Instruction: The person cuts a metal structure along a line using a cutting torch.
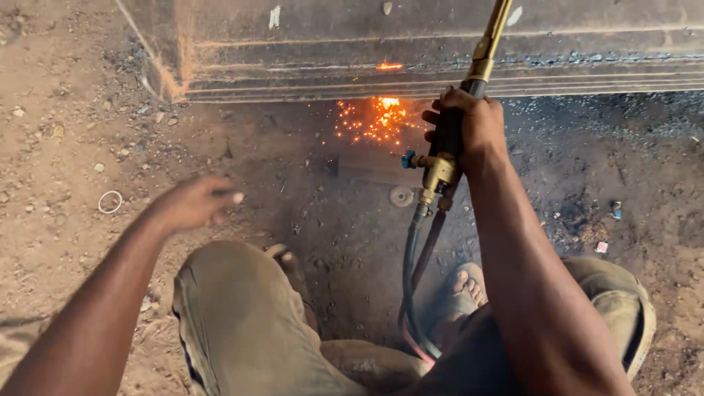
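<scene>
My right hand grips the dark handle of a brass cutting torch, whose tube runs up and away over a thick steel plate. Two hoses, one dark and one reddish, hang from the torch's brass valve body down between my knees. A glowing orange spot shows on the plate's edge, and sparks scatter on the ground under it. My left hand hovers empty over the dirt to the left, fingers loosely bent and slightly blurred.
I squat on dirt ground, with my sandalled feet below the torch. A small metal disc lies near the valve, a wire ring lies at the left, and small litter sits at the right.
</scene>
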